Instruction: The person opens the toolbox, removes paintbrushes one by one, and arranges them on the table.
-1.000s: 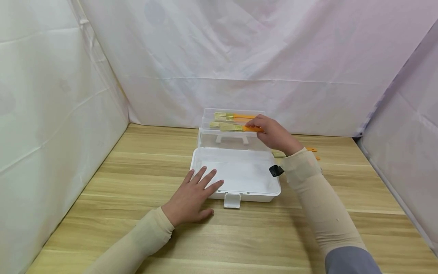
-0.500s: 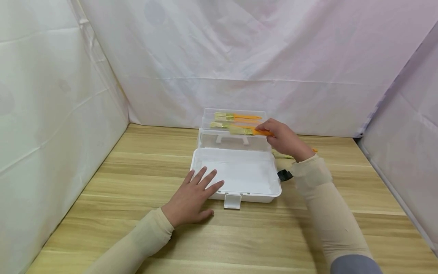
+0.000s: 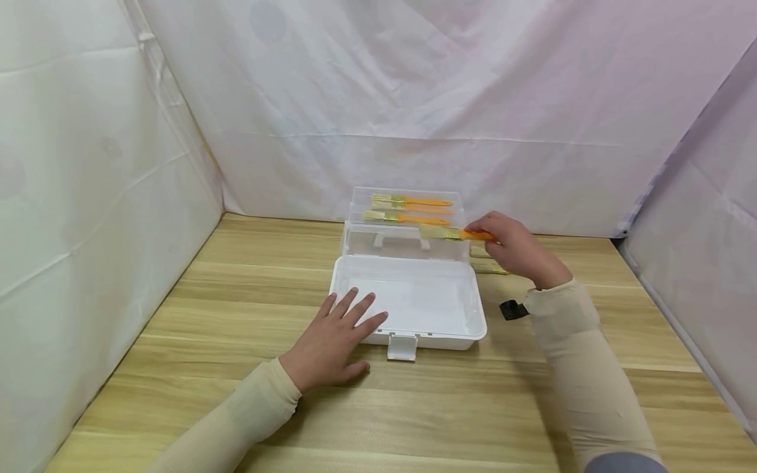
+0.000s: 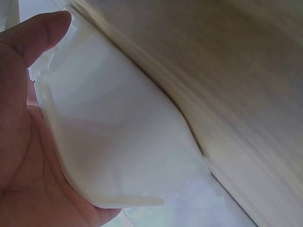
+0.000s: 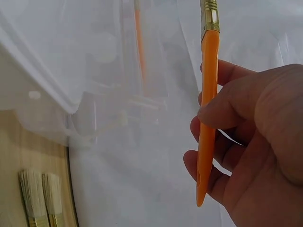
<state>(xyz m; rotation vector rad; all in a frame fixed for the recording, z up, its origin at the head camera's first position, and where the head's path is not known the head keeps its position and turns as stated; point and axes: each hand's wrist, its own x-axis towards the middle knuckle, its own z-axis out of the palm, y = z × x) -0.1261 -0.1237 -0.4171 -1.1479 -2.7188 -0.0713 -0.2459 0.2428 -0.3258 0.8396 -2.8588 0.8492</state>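
My right hand (image 3: 520, 253) pinches the orange handle of a paintbrush (image 3: 440, 232) between thumb and fingers, in the air near the right end of the open lid. Its pale bristles point left; the right wrist view shows the orange handle (image 5: 208, 94) close up. A white plastic box (image 3: 443, 339) with its clear lid (image 3: 355, 240) swung back stands in the middle. Two more paintbrushes, an upper brush (image 3: 428, 202) and a lower brush (image 3: 422, 219), lie across the lid's far part. My left hand (image 3: 325, 341), fingers spread, rests on the box's front left corner.
Right of the box, partly behind my right hand, brushes (image 3: 487, 269) lie on the wooden table (image 3: 248, 282); two bristle heads (image 5: 40, 196) show in the right wrist view. A white latch (image 3: 402, 347) hangs at the box's front. White cloth (image 3: 378, 98) encloses the table's back and sides.
My right hand has moved right and slightly down, carrying the paintbrush away from the two brushes in the lid. The left hand and the box have stayed in place.
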